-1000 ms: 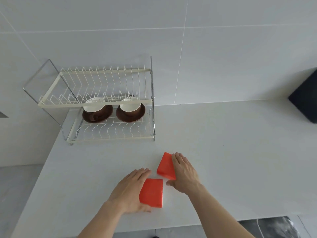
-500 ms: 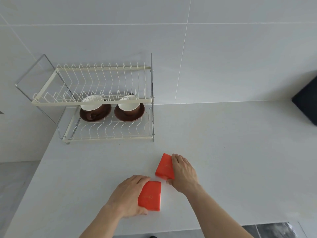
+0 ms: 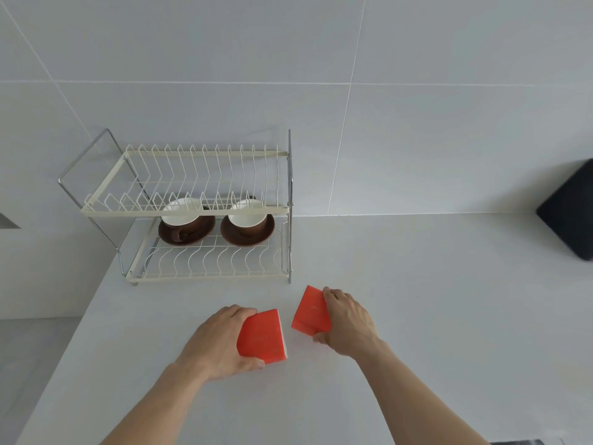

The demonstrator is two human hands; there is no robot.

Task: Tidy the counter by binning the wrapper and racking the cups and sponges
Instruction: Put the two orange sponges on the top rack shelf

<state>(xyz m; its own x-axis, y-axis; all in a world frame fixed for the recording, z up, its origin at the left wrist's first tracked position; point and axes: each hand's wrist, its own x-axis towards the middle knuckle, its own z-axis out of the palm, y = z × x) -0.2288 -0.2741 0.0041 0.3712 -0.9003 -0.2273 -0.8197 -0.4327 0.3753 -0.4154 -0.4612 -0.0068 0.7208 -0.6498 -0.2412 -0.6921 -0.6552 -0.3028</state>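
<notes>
Two orange-red sponges are just above the white counter in front of me. My left hand (image 3: 215, 342) grips the left sponge (image 3: 261, 337), which shows a pale underside edge. My right hand (image 3: 348, 319) grips the right sponge (image 3: 310, 311), tilted on its edge. A two-tier cream wire dish rack (image 3: 205, 213) stands at the back left against the wall. On its lower tier sit two brown-and-white cups on brown saucers, the left cup (image 3: 183, 216) and the right cup (image 3: 247, 221). No wrapper or bin is in view.
The white counter (image 3: 417, 316) runs to the right and ends at a left edge beside the rack, with grey floor below. A dark object (image 3: 571, 213) lies at the far right against the wall. The rack's upper tier holds nothing.
Both hands have closed on the sponges and lifted them off the counter, moving them slightly apart. The camera view has tilted up a little.
</notes>
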